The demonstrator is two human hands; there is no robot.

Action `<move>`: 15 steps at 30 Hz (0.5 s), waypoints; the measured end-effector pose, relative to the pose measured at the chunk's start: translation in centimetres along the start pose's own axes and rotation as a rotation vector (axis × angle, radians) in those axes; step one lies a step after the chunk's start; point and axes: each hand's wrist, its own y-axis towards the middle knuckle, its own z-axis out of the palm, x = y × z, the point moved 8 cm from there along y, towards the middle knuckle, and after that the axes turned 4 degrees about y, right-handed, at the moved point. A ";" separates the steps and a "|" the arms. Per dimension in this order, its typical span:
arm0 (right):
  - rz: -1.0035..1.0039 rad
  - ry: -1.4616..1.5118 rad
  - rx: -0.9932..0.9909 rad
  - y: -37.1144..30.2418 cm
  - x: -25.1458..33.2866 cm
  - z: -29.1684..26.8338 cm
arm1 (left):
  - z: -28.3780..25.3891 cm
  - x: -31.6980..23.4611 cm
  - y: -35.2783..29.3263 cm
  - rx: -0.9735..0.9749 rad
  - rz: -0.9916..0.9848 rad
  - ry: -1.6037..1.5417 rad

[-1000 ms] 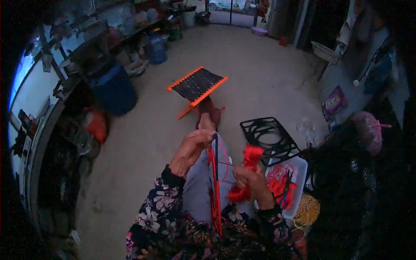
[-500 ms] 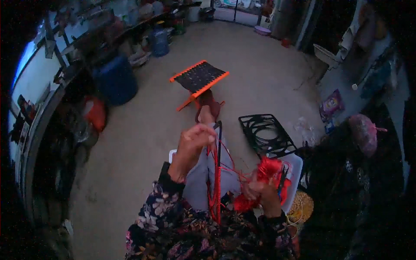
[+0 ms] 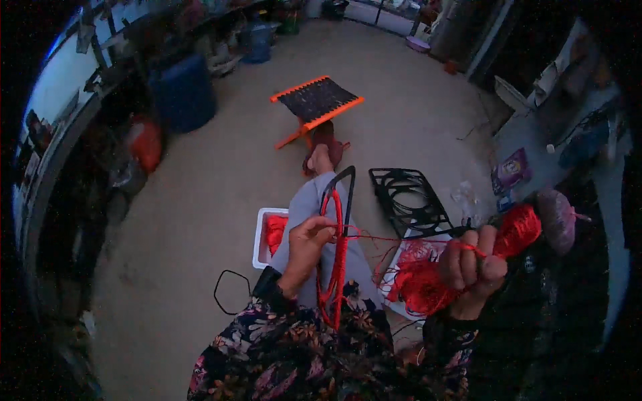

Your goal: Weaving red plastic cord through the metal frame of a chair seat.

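Lighting's looking pretty dim in here tbh, with a plain grey-brown floor (image 3: 187, 214) stretching all around an orange-and-black folding stool (image 3: 319, 99). A big blue barrel (image 3: 184, 95) is standing left of the stool, a pale doorway (image 3: 394, 21) is glowing faintly well beyond it, and a bluish wall (image 3: 612, 234) is running along far off to the stool's right.

Left of centre, a hand could pass over the floor (image 3: 207, 180) between the barrel (image 3: 182, 93) and white box (image 3: 258, 239). Red thread (image 3: 394, 238) crosses right of centre; a stool (image 3: 319, 99) blocks upper centre.
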 end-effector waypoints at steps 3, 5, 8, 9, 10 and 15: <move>-0.050 -0.052 -0.011 1.1 0.7 1.4 | 0.3 2.3 -0.4 -0.008 -0.114 -0.199; -0.045 -0.031 0.044 1.7 1.7 2.4 | 0.5 3.3 -0.8 -0.015 -0.200 -0.335; -0.035 -0.104 0.157 2.2 2.5 2.2 | 0.1 5.5 -1.1 0.001 -0.311 -0.555; 0.016 -0.053 0.312 2.2 2.2 2.1 | -1.3 6.3 -1.6 -0.004 -0.311 -0.616; 0.092 -0.168 0.429 1.8 6.3 3.6 | 3.5 7.0 -0.8 0.129 -0.354 -0.776; -0.011 -0.369 0.065 -3.4 11.5 -3.7 | 2.0 7.2 -1.7 0.027 -0.372 -0.794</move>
